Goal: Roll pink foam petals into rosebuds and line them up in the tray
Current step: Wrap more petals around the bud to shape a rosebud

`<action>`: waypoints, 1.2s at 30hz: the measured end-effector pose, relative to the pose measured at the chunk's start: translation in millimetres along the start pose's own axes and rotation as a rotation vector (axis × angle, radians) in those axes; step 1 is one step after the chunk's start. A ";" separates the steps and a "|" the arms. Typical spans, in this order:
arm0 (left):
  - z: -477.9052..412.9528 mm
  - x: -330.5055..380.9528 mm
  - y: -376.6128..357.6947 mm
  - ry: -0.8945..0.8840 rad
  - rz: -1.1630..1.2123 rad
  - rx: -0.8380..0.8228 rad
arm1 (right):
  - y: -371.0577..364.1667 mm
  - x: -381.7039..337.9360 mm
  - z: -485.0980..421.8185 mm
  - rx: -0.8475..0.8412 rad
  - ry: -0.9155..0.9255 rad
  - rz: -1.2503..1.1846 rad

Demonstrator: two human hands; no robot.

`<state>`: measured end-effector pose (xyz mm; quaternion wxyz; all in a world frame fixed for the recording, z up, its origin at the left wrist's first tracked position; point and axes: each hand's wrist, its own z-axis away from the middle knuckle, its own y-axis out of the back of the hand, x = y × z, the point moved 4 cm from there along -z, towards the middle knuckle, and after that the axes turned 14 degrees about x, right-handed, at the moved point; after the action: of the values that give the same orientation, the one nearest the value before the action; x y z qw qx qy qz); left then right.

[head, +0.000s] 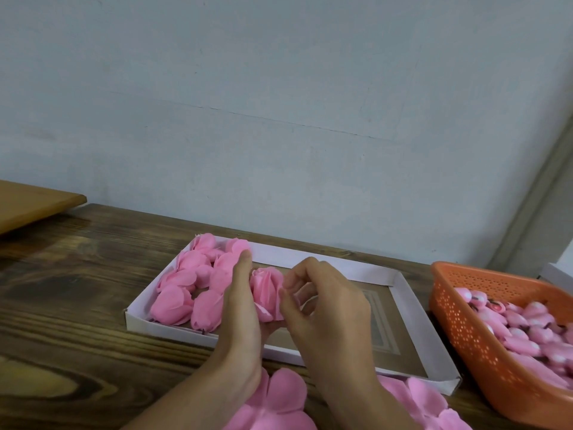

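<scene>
A pale blue-grey wall (279,119) stands behind a dark wooden table (77,290), with a lighter wooden board (31,203) cut off at the far left. A white cardboard tray (372,273) lies on the table. Its left part holds finished rosebuds (186,287) packed in rows.

One more rosebud (266,293) is held over the tray, just right of those rows and between the two hands. The left grip (240,308) has its fingers straight and together, laid flat along the bud's left side. The right grip (325,305) is curled, its fingertips (283,288) pinching the bud's right outer petal. The bud's base is hidden by the hands, and I cannot tell where the left thumb lies.

Flat loose petals (279,398) lie at the near edge, partly covered by the forearms and cut off by the frame. An orange basket (449,305) at the right holds pink pieces (527,330), too small to make out.
</scene>
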<state>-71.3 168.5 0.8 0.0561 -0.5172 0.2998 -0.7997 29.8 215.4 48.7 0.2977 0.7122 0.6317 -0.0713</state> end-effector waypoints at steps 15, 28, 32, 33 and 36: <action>-2.5 6.7 1.1 -0.081 0.090 0.026 | 2.4 12.3 -11.7 -0.145 -0.343 -0.205; -0.3 5.1 -4.0 -0.064 0.130 -0.096 | 2.4 8.1 -11.2 -0.104 -0.257 -0.290; 2.5 5.6 -7.4 -0.072 0.061 -0.164 | 5.6 5.4 -12.8 -0.067 -0.163 -0.178; 2.5 5.2 -7.1 -0.073 0.043 -0.157 | 5.1 4.3 -12.3 -0.069 -0.151 -0.163; 0.6 3.0 -5.2 -0.090 -0.005 -0.114 | 2.7 2.9 -8.6 -0.082 -0.194 -0.225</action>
<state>-70.9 171.3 6.1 0.0379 -0.5559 0.3407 -0.7573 30.5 222.2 55.2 0.3761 0.6140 0.6782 -0.1470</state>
